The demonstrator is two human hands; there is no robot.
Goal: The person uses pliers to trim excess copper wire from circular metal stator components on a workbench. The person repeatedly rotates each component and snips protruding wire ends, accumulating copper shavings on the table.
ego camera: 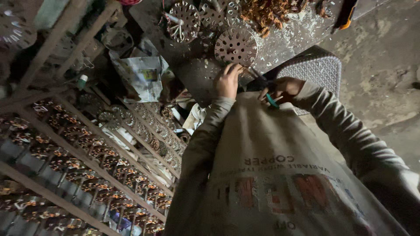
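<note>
My left hand [227,81] grips the lower edge of a round perforated metal disc [236,45] that lies on a dusty workbench [284,41]. Just right of it, my right hand [282,89] is closed around a small tool with a teal handle [272,101]; its dark tip points toward the disc's lower rim. Both sleeves are grey-beige, and a printed cloth apron [271,175] covers my front and hides what lies below the hands.
More perforated discs [183,21] and a pile of copper wire scraps [267,13] lie on the bench's far side. Wooden racks [87,161] filled with several wound coils stand at left. A crumpled bag [142,74] and a woven stool [313,70] sit nearby.
</note>
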